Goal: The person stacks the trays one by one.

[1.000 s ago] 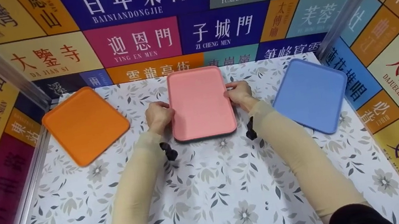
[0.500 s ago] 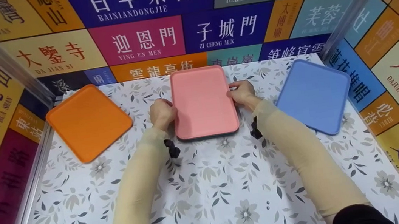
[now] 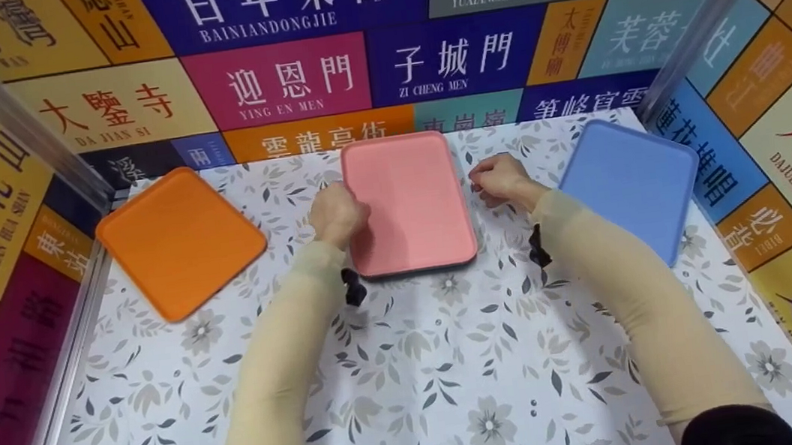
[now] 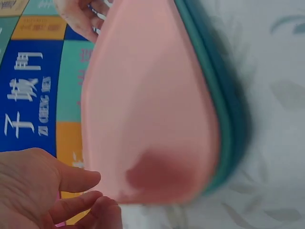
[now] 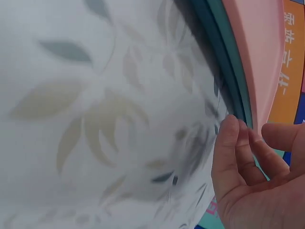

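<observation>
Noted pink rectangular tray (image 3: 412, 201) stacked on teal trays (image 4: 232, 133) at far middle of floral-patterned table (image 3: 414, 371), between orange tray (image 3: 183, 242) and blue tray (image 3: 629, 182), with left hand (image 3: 338, 214) ungripped at left edge and right hand (image 3: 502, 178) likewise released, loosely curled just beside right edge.

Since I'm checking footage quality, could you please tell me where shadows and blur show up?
Head view: fairly crisp, soft shadow on the pink tray beside the left hand; left wrist view: darker shadow on the pink tray, blurred tablecloth at right; right wrist view: the tablecloth's leaf print looks soft.
</observation>
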The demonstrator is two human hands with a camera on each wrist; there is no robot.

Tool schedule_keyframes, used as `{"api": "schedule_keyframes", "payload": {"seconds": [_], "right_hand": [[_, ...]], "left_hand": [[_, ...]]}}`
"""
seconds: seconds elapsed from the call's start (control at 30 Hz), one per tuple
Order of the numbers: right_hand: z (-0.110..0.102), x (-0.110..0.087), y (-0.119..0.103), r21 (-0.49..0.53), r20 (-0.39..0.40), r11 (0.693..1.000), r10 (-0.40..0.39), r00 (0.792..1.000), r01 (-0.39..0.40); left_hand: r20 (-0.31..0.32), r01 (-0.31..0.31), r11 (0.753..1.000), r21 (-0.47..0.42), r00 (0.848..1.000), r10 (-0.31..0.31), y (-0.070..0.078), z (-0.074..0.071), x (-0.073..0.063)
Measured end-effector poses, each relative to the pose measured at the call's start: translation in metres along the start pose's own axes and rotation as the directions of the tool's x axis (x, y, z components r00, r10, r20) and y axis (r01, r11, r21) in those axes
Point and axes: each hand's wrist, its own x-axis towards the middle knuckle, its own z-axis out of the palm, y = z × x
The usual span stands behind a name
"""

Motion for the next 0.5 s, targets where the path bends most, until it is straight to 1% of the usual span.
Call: {"api": "schedule_keyframes", "payload": {"seconds": [0.13,0.3,0.4,0.5], "right_hand": [[-0.016,-0.004,0.006,-0.018,-0.004,1.000,-0.004,1.000,0.004],[-0.033,-0.009,0.015,-0.058,-0.031,0.996,-0.067,0.997,0.065],[-0.043,-0.013,0.021,-0.109,-0.054,0.989,-0.106,0.993,0.100],[-0.056,-0.016,0.030,-0.175,-0.062,0.979,-0.119,0.991,0.107]], "left_hand": [[0.039,-0.052,0.999,-0.013,0.998,0.052,0.022,0.003,-0.008],[0.073,-0.087,0.995,-0.052,0.993,0.091,0.051,0.010,-0.018],[0.093,-0.104,0.993,-0.052,0.990,0.109,0.068,0.015,-0.023],[0.123,-0.121,0.992,-0.039,0.984,0.125,0.085,0.022,-0.031]]}}
